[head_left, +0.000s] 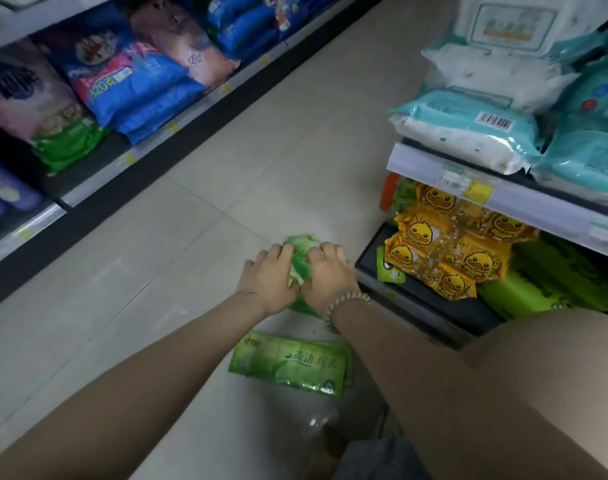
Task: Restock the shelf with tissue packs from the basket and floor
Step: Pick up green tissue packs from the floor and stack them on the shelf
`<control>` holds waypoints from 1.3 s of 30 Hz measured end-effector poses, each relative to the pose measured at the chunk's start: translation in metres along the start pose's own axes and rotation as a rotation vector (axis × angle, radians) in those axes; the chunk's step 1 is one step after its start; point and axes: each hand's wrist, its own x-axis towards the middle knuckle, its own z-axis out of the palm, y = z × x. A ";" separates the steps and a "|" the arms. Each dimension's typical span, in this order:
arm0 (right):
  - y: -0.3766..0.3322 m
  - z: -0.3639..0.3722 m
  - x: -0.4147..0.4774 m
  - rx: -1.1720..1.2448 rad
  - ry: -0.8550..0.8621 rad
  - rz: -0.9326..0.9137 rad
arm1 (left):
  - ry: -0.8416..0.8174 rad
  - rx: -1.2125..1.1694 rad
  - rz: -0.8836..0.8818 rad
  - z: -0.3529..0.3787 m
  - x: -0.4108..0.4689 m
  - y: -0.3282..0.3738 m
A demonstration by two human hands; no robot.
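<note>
Both hands are reaching down to the floor (198,237) in the centre of the frame, pressing together on a green tissue pack (299,261) lying there. The left hand (269,280) is covering the pack's left side and the right hand (330,280) its right side. The fingers of both are bending over the top and far edge, taking hold of it. The pack is blurred, so whether it is already leaving the floor is hard to say.

A second green pack (292,362) is lying flat lower in the frame, between the forearms and untouched. No basket is showing.

The step in hand looks like picking up floor stock. Next, the gripped pack probably needs lifting and carrying right to the bottom shelf (375,258), where yellow duck packs (447,258) are spilling forward beside rows of green packs (555,271). It should be slotted in with those matching green packs without knocking the yellow ones further out.
</note>
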 end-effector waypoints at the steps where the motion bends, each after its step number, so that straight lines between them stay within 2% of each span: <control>1: -0.001 0.005 -0.001 0.014 -0.018 0.031 | -0.018 -0.004 -0.009 0.007 -0.001 -0.002; 6: -0.003 0.039 -0.015 0.170 -0.097 0.256 | -0.111 -0.079 -0.069 0.045 -0.007 -0.012; 9: 0.003 0.061 -0.027 0.213 -0.147 0.312 | -0.207 -0.166 -0.084 0.069 -0.014 -0.018; 19: 0.026 0.096 -0.044 0.064 -0.412 0.225 | -0.373 -0.345 -0.222 0.126 -0.040 -0.037; 24: 0.040 0.108 -0.048 0.059 -0.539 0.325 | -0.395 -0.474 -0.326 0.146 -0.053 -0.053; 30: 0.052 0.120 -0.052 0.117 -0.633 0.412 | -0.388 -0.462 -0.491 0.170 -0.064 -0.071; 39: 0.066 0.139 -0.052 0.217 -0.706 0.584 | -0.332 -0.656 -0.790 0.200 -0.064 -0.079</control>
